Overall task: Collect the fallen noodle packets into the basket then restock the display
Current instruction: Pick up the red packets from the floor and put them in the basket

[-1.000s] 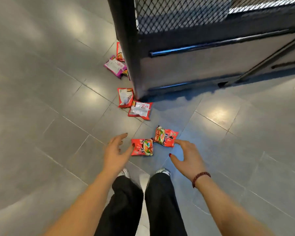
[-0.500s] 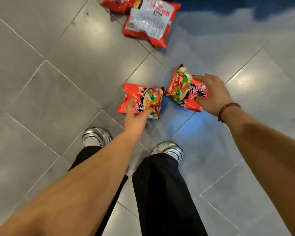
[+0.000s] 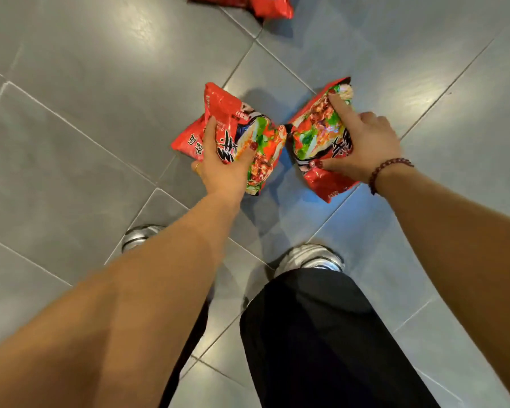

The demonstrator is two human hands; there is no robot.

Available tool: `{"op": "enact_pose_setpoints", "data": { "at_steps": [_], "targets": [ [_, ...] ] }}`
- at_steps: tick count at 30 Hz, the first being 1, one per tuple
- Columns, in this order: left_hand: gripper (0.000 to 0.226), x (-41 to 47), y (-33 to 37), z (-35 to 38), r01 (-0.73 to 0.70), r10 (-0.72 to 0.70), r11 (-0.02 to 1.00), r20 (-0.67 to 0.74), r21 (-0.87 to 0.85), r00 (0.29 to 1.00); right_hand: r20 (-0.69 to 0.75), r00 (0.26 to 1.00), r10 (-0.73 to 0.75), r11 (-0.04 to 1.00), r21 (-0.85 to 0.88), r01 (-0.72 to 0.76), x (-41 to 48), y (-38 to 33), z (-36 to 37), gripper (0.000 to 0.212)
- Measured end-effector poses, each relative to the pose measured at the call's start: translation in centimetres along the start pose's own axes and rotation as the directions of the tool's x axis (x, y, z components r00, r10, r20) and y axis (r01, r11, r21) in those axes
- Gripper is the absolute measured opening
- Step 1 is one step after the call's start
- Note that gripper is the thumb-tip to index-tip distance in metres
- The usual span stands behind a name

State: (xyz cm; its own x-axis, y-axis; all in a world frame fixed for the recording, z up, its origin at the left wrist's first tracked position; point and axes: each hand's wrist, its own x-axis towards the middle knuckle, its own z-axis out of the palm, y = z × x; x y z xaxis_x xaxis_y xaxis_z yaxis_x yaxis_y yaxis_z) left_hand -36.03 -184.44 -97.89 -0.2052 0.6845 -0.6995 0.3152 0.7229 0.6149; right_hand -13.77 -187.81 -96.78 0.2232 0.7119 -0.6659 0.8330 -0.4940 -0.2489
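I hold two red noodle packets just above the grey tiled floor. My left hand (image 3: 223,169) grips the left packet (image 3: 233,125) from below, thumb and forefinger spread over its printed face. My right hand (image 3: 362,142) grips the right packet (image 3: 315,134), forefinger stretched along its top and thumb pressed near its lower end. The two packets almost touch at their inner edges. No basket is in view.
Another red packet (image 3: 270,7) lies on the floor at the top edge, partly cut off. My silver shoes (image 3: 309,257) and black trousers (image 3: 321,334) are right below the hands. Grey floor tiles (image 3: 86,83) spread all around.
Both hands have closed round the two packets and tilted them up off the floor. The view has moved closer and lower, so the display stand and the farther packets have left the frame.
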Motion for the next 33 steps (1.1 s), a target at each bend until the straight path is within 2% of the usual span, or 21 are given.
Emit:
{"op": "enact_pose_setpoints", "data": {
  "at_steps": [1, 3, 5, 8, 11, 15, 19, 23, 26, 30, 33],
  "targets": [
    [0.082, 0.8, 0.0, -0.6, -0.012, 0.011, 1.0, 0.02, 0.028, 1.0, -0.033, 0.999, 0.024, 0.999, 0.026, -0.023, -0.5, -0.5, 0.7, 0.104],
    [0.075, 2.0, 0.2, -2.0, -0.042, 0.035, 0.997, 0.099, 0.067, 0.994, -0.028, 0.994, 0.103, 0.963, 0.254, -0.093, -1.9, -1.6, 2.1, 0.093],
    [0.076, 2.0, 2.0, -3.8, -0.048, 0.034, 0.997, 0.196, 0.067, 0.98, 0.039, 0.986, 0.162, 0.847, 0.506, -0.159, -3.9, -3.0, 3.0, 0.081],
    [0.078, 0.8, 4.8, -7.5, -0.029, 0.012, 0.998, 0.3, 0.053, 0.954, 0.015, 0.982, 0.19, 0.706, 0.693, -0.147, -7.8, -5.7, 2.9, 0.072],
    [0.075, -2.6, 8.3, -12.9, -0.014, 0.001, 0.999, 0.353, 0.035, 0.936, -0.033, 0.964, 0.266, 0.544, 0.83, -0.121, -12.4, -8.8, 0.0, 0.072],
    [0.066, -8.9, 15.4, -20.7, -0.015, 0.026, 0.999, 0.399, -0.031, 0.917, -0.022, 0.95, 0.31, 0.43, 0.895, -0.119, -18.9, -14.3, -7.7, 0.073],
    [0.063, -16.0, 25.0, -28.3, -0.088, 0.116, 0.992, 0.415, -0.086, 0.903, -0.044, 0.969, 0.242, 0.417, 0.907, -0.063, -25.5, -21.5, -18.8, 0.064],
    [0.065, -23.2, 34.5, -36.1, -0.159, 0.225, 0.969, 0.413, -0.187, 0.882, -0.182, 0.976, 0.117, 0.452, 0.885, 0.111, -33.0, -29.8, -29.9, 0.061],
    [0.069, -27.9, 41.0, -42.2, -0.202, 0.301, 0.942, 0.405, -0.27, 0.863, -0.267, 0.962, 0.052, 0.425, 0.878, 0.221, -38.3, -35.5, -36.6, 0.064],
    [0.08, -32.5, 46.3, -49.7, -0.247, 0.373, 0.906, 0.369, -0.345, 0.851, -0.399, 0.916, -0.045, 0.42, 0.824, 0.38, -43.9, -41.9, -42.3, 0.064],
    [0.08, -35.1, 48.3, -53.7, -0.316, 0.438, 0.867, 0.286, -0.385, 0.852, -0.446, 0.89, -0.088, 0.405, 0.801, 0.441, -46.0, -45.6, -44.9, 0.061]
  ]
}}
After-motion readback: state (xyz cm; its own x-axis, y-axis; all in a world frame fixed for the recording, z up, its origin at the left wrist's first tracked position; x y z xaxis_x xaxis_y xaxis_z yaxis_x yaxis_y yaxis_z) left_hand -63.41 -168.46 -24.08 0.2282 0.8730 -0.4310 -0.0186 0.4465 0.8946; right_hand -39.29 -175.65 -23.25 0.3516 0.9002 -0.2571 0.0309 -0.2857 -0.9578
